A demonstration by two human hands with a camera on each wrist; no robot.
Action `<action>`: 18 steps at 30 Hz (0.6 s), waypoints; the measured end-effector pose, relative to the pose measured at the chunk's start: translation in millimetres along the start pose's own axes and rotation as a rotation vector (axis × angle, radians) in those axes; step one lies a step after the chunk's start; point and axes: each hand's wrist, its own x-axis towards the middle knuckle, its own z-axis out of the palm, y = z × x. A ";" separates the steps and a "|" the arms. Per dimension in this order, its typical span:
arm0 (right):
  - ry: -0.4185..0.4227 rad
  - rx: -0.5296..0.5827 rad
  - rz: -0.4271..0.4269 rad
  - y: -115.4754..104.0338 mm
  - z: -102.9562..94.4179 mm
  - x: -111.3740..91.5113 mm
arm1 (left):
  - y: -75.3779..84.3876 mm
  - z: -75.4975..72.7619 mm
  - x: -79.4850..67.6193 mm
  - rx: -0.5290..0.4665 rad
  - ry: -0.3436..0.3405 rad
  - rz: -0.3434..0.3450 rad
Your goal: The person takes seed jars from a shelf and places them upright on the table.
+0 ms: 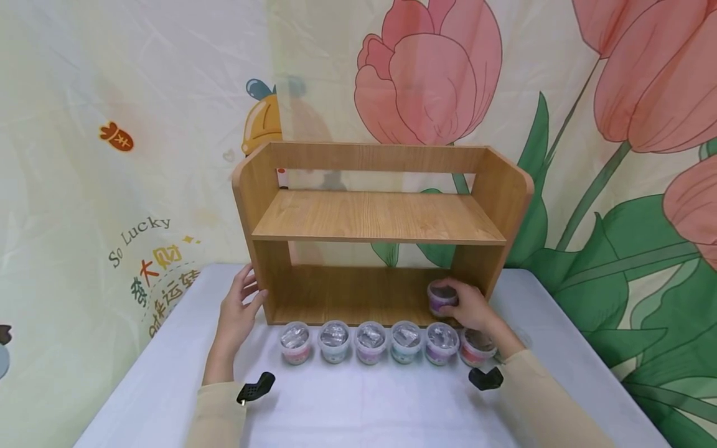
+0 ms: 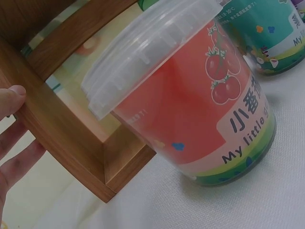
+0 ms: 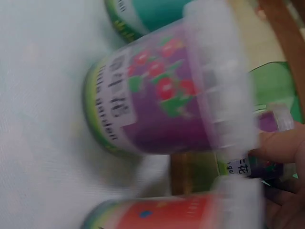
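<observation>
My right hand [image 1: 469, 305] grips a purple lidded plastic cup [image 1: 441, 298] at the right end of the lower shelf [image 1: 353, 292]; in the right wrist view this held cup [image 3: 269, 164] is partly hidden by the fingers. At the left, my left hand [image 1: 239, 314] touches the outer side of the wooden shelf unit [image 1: 254, 211], thumb near its front edge. A row of similar cups stands before the unit, with a red one [image 1: 295, 342] leftmost and another red one [image 1: 477, 348] rightmost, partly behind my right forearm. The left wrist view shows a red cup [image 2: 190, 100] with printed tomatoes.
The upper shelf [image 1: 381, 214] sits above the lower one, between two side panels. A white cloth [image 1: 358, 410] covers the table. Behind hangs a curtain printed with tulips [image 1: 437, 81]. A purple cup [image 3: 162, 90] stands near the right wrist camera.
</observation>
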 end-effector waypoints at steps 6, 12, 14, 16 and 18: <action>-0.042 0.084 -0.050 -13.2 -28.4 -18.2 | 0.4 0.4 -0.8 -0.002 -0.001 -0.001; -0.063 0.112 -0.083 -18.1 -66.4 -48.9 | 1.8 1.3 -0.9 -0.002 0.003 -0.011; -0.042 0.075 -0.123 -16.7 -79.5 -59.7 | 1.9 1.2 -0.9 0.001 0.002 -0.014; -0.011 0.037 -0.139 -14.0 -92.1 -70.6 | 1.8 0.6 -1.1 0.000 0.002 -0.015; 0.021 0.014 -0.140 -9.1 -103.2 -80.7 | 1.2 -0.2 -1.4 0.001 0.004 -0.016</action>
